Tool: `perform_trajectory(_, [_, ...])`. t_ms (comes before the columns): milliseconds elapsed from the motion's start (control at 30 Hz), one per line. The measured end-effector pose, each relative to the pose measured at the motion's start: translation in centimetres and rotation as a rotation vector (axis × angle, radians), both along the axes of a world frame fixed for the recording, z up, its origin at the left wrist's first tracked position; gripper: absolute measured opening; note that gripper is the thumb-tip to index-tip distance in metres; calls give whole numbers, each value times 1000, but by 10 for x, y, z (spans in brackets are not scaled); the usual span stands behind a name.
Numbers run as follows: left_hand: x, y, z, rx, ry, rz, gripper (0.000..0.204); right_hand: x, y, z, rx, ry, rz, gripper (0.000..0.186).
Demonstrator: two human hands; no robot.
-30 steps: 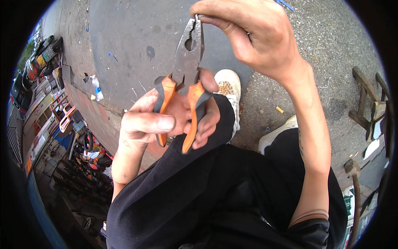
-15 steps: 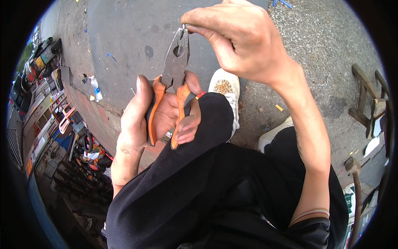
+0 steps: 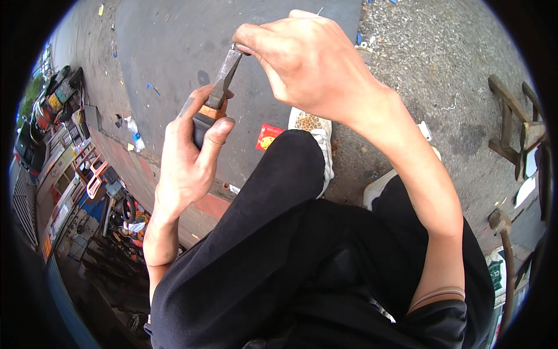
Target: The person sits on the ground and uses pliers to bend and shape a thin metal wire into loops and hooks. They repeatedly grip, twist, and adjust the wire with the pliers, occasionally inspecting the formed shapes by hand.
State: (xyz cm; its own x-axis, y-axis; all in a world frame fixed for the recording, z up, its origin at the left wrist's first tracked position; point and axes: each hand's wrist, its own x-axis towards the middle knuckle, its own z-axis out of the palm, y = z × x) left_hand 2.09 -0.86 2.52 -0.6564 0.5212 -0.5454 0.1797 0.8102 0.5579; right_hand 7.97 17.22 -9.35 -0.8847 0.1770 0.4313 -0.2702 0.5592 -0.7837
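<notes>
Clasping the pliers (image 3: 217, 98) in a curled left hand (image 3: 185, 163); pinching a tiny metal piece (image 3: 235, 47) at their far end with the right hand (image 3: 308, 64); holding both above the dark mat (image 3: 168, 52), between its side edges.

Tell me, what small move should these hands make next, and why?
Perhaps the right hand should ease its fingertips slightly back from the pliers before the left hand squeezes. The fingertips crowd the pliers' nose, where a small metal piece seems to show, mostly hidden; the left hand is wrapped around the orange-and-black handles, so a squeeze could nip the fingertips.
</notes>
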Motion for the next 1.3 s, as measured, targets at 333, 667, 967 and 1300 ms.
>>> perform_trajectory(333, [-28, -1, -5, -228, 477, -506, 57, 0, 5, 11, -37, -272, 93, 20])
perform_trajectory(667, [-53, 5, -16, -346, 652, -928, 55, -15, 24, -17, -14, -353, 507, 25])
perform_trajectory(967, [-40, -9, -44, -253, 349, -707, 56, 10, 20, -23, 141, -154, 220, 14])
perform_trajectory(1300, [-39, -26, -52, -300, 605, -766, 55, 13, -5, -25, 170, 14, -3, 8])
